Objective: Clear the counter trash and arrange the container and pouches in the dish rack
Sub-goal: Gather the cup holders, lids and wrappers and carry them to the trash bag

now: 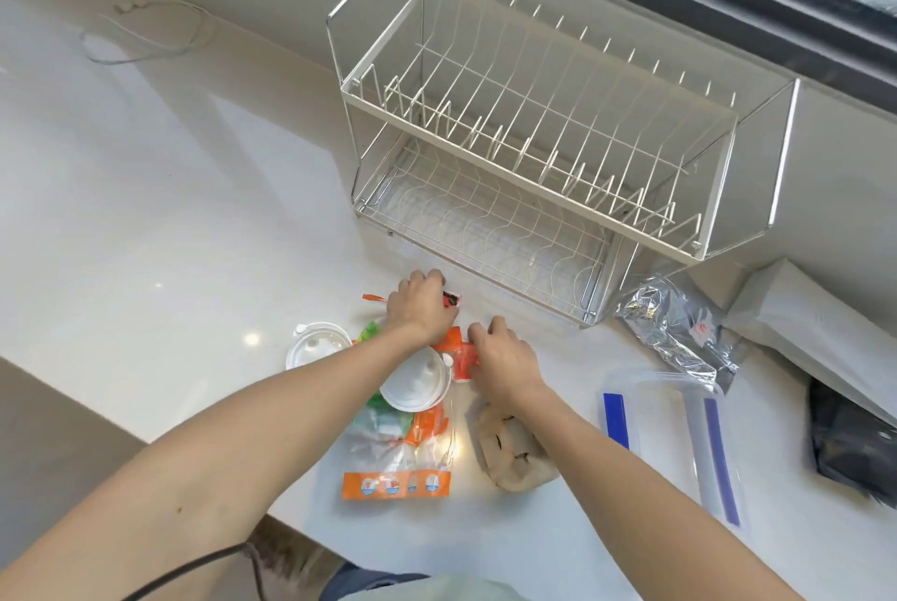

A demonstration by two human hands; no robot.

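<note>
My left hand [421, 304] is closed on a small red and black wrapper [451, 299] on the white counter, just in front of the dish rack [534, 134]. My right hand [502, 355] grips an orange and white packet [463, 355] beside it. Below the hands lie two white plastic lids [318, 343] [412, 387] and an orange-edged clear bag [403, 459] of small items. A crumpled brown paper bag [514, 455] lies under my right forearm. To the right sit a clear container with blue clips [674, 425] and a silver foil pouch [679, 333].
A black pouch [854, 445] and a white wrapped package [815, 323] lie at the far right. A thin white cable [145, 32] lies far left on the counter [145, 212]. A small orange strip [373, 298] sits by my left hand. The window frame runs along the top right.
</note>
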